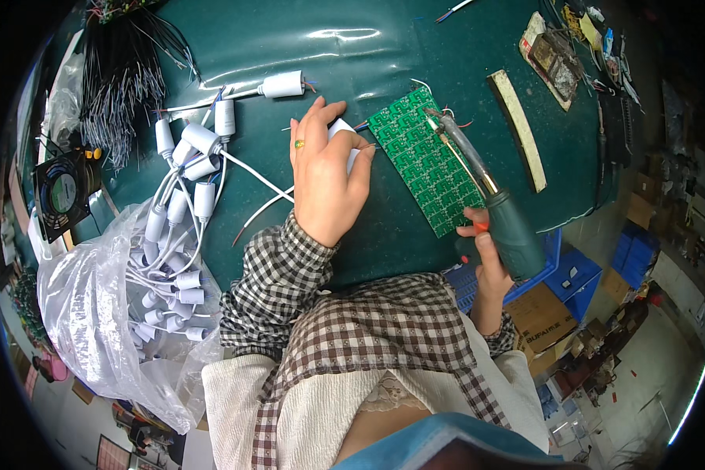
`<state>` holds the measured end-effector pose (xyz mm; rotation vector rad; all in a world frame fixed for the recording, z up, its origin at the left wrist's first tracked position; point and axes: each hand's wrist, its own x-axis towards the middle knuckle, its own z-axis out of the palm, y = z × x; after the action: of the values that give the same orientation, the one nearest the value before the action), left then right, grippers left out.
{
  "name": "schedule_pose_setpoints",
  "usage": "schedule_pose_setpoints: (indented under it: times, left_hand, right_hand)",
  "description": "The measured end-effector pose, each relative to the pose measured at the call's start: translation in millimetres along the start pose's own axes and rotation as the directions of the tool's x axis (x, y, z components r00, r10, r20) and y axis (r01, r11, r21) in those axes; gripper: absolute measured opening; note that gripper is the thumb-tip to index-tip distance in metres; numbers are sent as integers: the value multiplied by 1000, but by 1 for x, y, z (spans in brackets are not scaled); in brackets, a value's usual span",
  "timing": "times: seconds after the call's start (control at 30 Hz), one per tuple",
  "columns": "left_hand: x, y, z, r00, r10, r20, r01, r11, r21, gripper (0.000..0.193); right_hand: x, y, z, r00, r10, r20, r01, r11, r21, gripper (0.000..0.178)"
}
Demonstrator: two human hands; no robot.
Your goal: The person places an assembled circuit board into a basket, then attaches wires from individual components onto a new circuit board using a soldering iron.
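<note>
My left hand (326, 174) is closed around a white plastic cable connector (341, 131), whose thin wires reach toward the upper left corner of a green circuit board panel (419, 160). In my right hand (486, 254) is a soldering gun (511, 231) with a dark green body, fingers wrapped at its handle. Its metal tube and tip (439, 125) lie over the upper part of the panel; whether the tip touches the board I cannot tell. Another white connector with a cable (283, 84) rests on the green mat beyond my left hand.
Several white connectors with cables (202, 139) are heaped at left, spilling from a clear plastic bag (94, 301). A bundle of black wires (121, 86) and a small fan (59, 192) sit at far left. To the right are a pale strip (517, 129) and a stained soldering tray (552, 59).
</note>
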<state>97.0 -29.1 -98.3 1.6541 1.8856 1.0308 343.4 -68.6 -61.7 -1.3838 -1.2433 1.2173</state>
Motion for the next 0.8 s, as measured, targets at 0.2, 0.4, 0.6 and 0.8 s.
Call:
schedule_pose_setpoints:
  times: [0.2,0.4,0.6,0.8]
  left_hand:
    - [2,-3,12,991,23,-129,-22,1000,10,9]
    - [0,-5,17,986,37,-163,-36,999,11,10]
    - [-2,-5,20,982,33,-186,-24,998,50,11]
    - [-1,-4,21,981,48,-189,-35,997,68,11]
  right_hand:
    - [-1,3,-6,998,-11,63,10,1000,12,38]
    - [-7,9,-12,991,15,132,-14,1000,-8,54]
    - [-9,10,-7,990,-1,139,21,989,-145,58]
    - [-11,13,-7,983,-72,168,132,917,-375,59]
